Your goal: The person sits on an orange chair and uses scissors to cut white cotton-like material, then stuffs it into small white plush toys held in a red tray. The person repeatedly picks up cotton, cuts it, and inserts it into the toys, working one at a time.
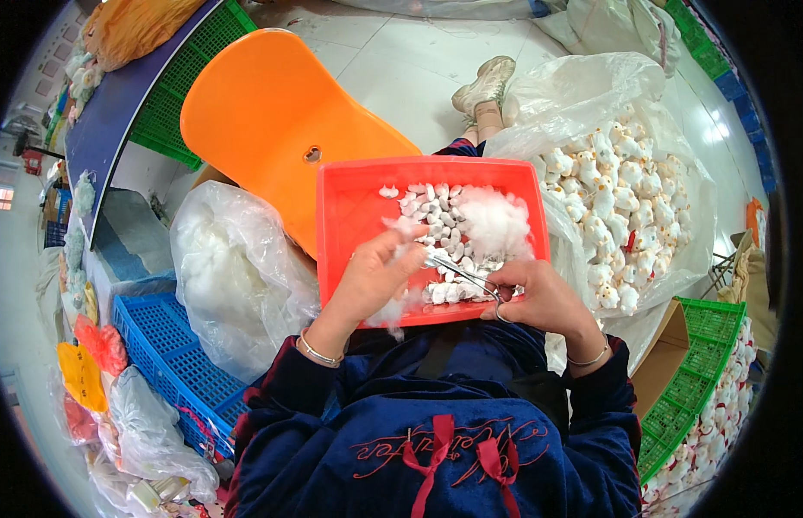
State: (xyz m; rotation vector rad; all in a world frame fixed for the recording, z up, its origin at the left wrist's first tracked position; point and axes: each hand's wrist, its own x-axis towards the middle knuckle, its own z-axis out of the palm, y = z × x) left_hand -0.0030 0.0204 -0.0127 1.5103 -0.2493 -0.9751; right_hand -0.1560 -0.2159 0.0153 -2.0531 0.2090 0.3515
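On my lap rests a red plastic tray (pixel 354 203) holding many small white stuffed pieces (pixel 436 207) and a clump of white fluffy stuffing (pixel 496 223). My right hand (pixel 544 293) grips the ring handles of metal forceps (pixel 463 274), which slant up and left over the tray. Their tips meet the fingers of my left hand (pixel 371 281), pinched around a small white piece mostly hidden by the fingers. A wisp of stuffing (pixel 391 315) hangs under my left hand at the tray's near edge.
An orange chair (pixel 263 112) stands ahead on the left, beside a clear bag of white stuffing (pixel 224 268). To the right lies an opened plastic bag of small white plush toys (pixel 621 198). A blue crate (pixel 164 341) and a green crate (pixel 690 371) flank me.
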